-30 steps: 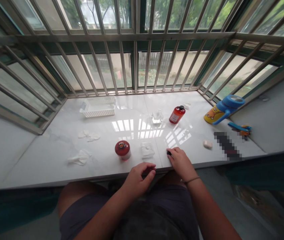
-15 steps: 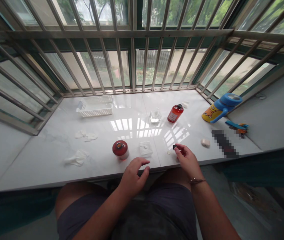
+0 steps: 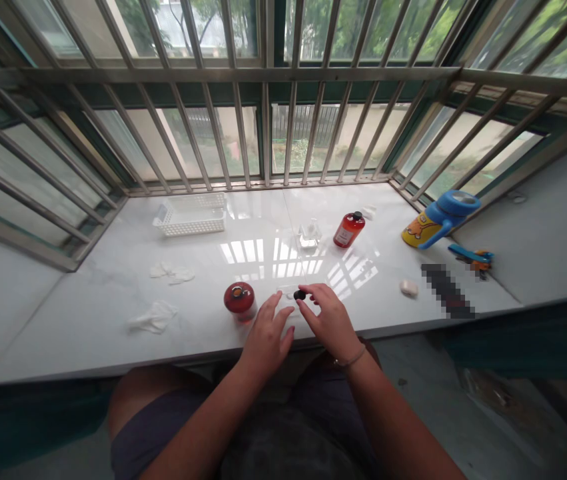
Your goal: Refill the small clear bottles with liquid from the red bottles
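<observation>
Between thumb and index finger, my right hand [image 3: 328,317] pinches a small black cap [image 3: 300,295] above the near part of the white tabletop. My left hand [image 3: 268,337] is beside it with fingers apart, holding nothing. Just left of that hand stands an uncapped red bottle [image 3: 240,301], its round mouth facing up. Behind the two hands lies a small clear container [image 3: 288,291], largely hidden by them. Farther back, a second red bottle [image 3: 349,230] with a pale label and a black cap is upright.
A white perforated basket [image 3: 193,227] sits at the back left, with crumpled tissues [image 3: 156,316] nearer me. A clear glass bottle [image 3: 309,235] stands mid-table. Toward the right are a blue-yellow cup [image 3: 438,220], a pale earbud-like case [image 3: 408,288] and blue-orange keys [image 3: 473,257]. Window bars [image 3: 263,133] close off the back.
My right hand has moved left with the black cap, coming close to my left hand over the clear container. My left hand has risen slightly, its fingers pointing more forward.
</observation>
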Motion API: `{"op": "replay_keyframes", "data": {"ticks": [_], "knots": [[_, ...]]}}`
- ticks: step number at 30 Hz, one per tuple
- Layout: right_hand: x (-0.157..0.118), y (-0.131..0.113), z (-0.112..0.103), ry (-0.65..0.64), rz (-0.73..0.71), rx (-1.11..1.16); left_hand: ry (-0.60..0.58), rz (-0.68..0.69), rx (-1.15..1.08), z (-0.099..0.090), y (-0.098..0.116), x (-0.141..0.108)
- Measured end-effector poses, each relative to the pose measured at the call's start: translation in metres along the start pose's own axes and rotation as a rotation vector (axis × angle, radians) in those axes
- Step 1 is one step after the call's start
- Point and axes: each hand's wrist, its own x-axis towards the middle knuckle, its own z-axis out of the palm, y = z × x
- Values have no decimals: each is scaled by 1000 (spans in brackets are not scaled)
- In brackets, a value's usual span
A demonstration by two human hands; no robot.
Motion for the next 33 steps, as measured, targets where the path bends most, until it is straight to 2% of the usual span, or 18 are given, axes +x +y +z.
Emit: {"op": "replay_keyframes", "data": {"ticks": [3,7,9,11,13,15,18,22,29,33], "knots": [[8,-3,6,-11,-52,-14,-29,4,24,1,-1,-2],[17,-14,5,-16,-56,37,51,84,8,-15,7,-8],[23,-25,6,-23,-82,72,158,161,12,-32,12,-10],[31,-39,9,-33,-125,116,328,167,48,-50,14,-10],[40,-53,17,-54,-180,161,488,78,88,-68,10,-8],[48,-66,28,-90,-237,192,551,-44,90,-80,0,-5],[57,-80,45,-140,-306,176,448,-215,1,-86,-23,-1],[61,-84,60,-215,-345,91,283,-384,-184,-83,-44,0],[59,-82,68,-212,-341,70,301,-406,-217,-80,-44,-1],[54,-81,58,-204,-342,76,292,-404,-225,-80,-47,-2]]}}
